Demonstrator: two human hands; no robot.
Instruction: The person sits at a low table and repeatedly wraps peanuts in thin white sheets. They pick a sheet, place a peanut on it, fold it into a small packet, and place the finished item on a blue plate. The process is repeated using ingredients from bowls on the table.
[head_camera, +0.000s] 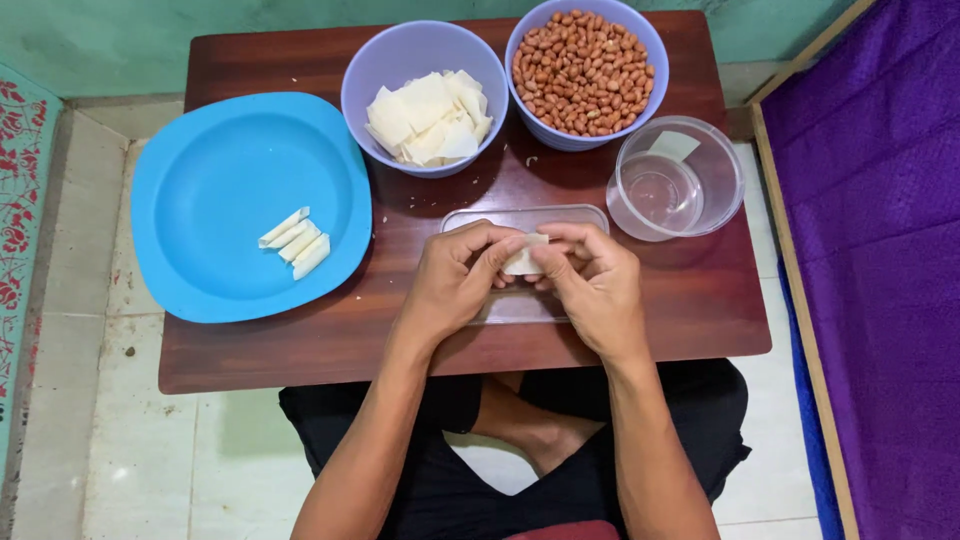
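Observation:
My left hand (462, 272) and my right hand (592, 278) meet over the middle of a low brown wooden table (700, 300). Both pinch a small pale pastry wrapper (524, 258) between fingertips and thumbs, partly folded. Under the hands lies a clear flat plastic lid (525, 216), mostly hidden. To the left, a blue plate (210, 190) holds three small rolled wrappers (296, 241).
At the back stand a lavender bowl (372, 70) with several square wrappers (428, 116) and a lavender bowl of peanuts (584, 70). A clear round tub (676, 178) with a little water sits right. A purple mattress (880, 220) borders the right side. My crossed legs are under the table's near edge.

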